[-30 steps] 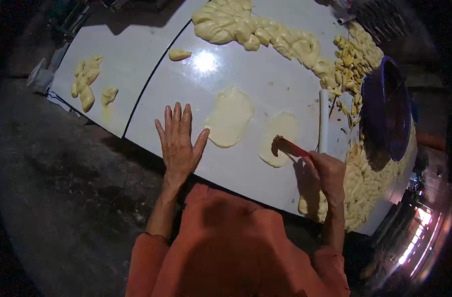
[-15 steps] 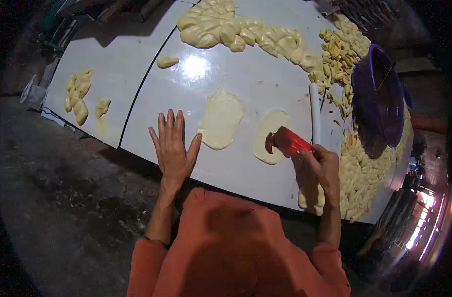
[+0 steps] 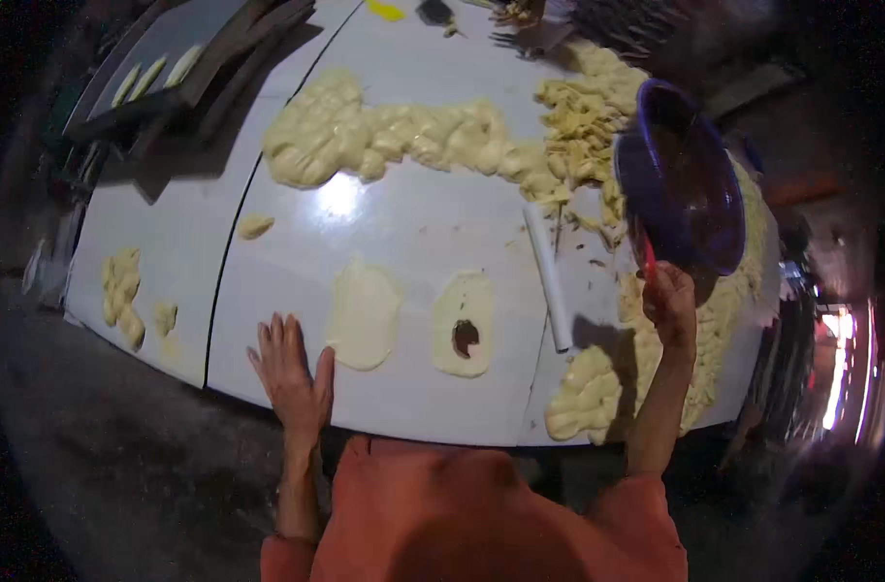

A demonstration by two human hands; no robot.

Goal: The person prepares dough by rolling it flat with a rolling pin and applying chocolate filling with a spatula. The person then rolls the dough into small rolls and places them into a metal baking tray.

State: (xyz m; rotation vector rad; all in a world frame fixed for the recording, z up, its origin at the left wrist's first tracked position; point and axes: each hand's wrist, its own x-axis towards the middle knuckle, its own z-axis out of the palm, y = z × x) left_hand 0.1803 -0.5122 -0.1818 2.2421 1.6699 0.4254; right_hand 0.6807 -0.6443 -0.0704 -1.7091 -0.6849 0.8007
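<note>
My left hand point(image 3: 292, 373) lies flat with fingers spread on the white table, its thumb beside a flattened oval of dough point(image 3: 365, 315). To the right is a second dough oval point(image 3: 452, 301) with a dab of brown filling point(image 3: 466, 338) on it. My right hand point(image 3: 669, 303) is closed round a red scraper point(image 3: 648, 254), held edge-on at the near rim of a purple basin point(image 3: 735, 228) with dark contents. How far the scraper's blade reaches into the basin I cannot tell. A white rolling rod point(image 3: 547, 276) lies between the dough ovals and the basin.
Long heaps of pale dough point(image 3: 316, 136) stretch along the far side. More dough pieces point(image 3: 583, 393) cover the right end, and a few small lumps point(image 3: 122, 296) lie at left. A tray point(image 3: 176, 92) with dough strips stands at the far left. The table point(image 3: 442, 417) ends just before my body.
My right hand has carried the scraper from the right dough oval to the basin, leaving brown filling on the dough. The whole view has shifted; my left hand stays flat on the table.
</note>
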